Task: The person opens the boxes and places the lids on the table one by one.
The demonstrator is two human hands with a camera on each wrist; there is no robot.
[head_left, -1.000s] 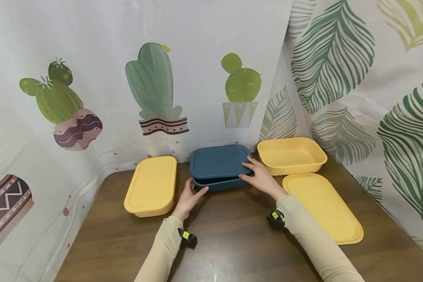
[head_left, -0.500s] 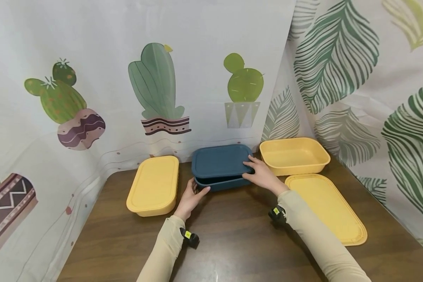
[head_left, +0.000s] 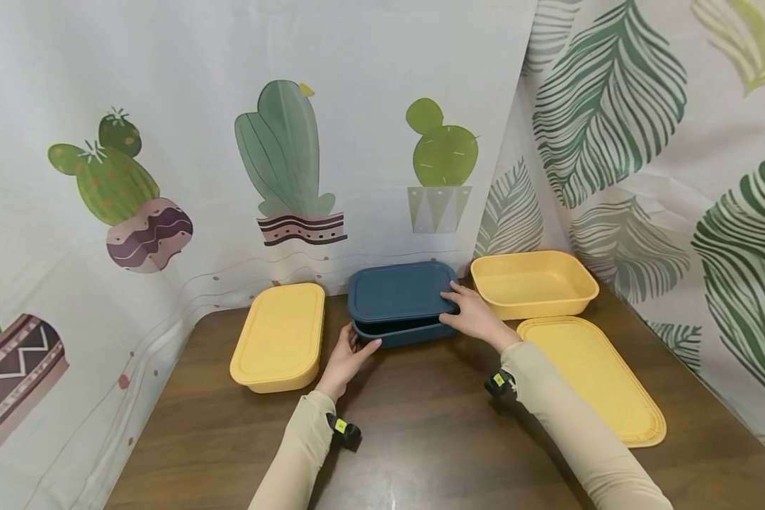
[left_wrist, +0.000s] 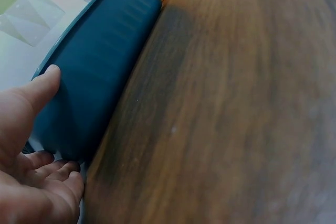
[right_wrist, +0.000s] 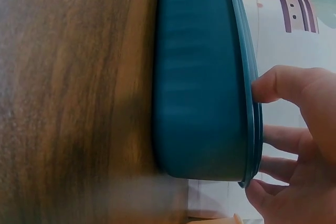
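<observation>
At the back middle of the table, in the head view, stands a dark blue food container (head_left: 414, 334) with its matching lid (head_left: 401, 292) on top. The lid sits askew, leaving a dark gap along the front left. My left hand (head_left: 346, 360) grips the container's front left corner, thumb on the front wall and fingers round the end, as the left wrist view shows. On the right end, my right hand (head_left: 474, 315) holds the lid by its edge, thumb at the front rim and fingers spread along the end. In the right wrist view, lid and container rim (right_wrist: 251, 103) meet near that hand.
A lidded yellow container (head_left: 277, 336) stands left of the blue one. To the right are an uncovered yellow container (head_left: 535, 280) and a loose yellow lid (head_left: 593, 379) lying on the wooden table (head_left: 421, 432). A patterned curtain (head_left: 370, 142) hangs close behind.
</observation>
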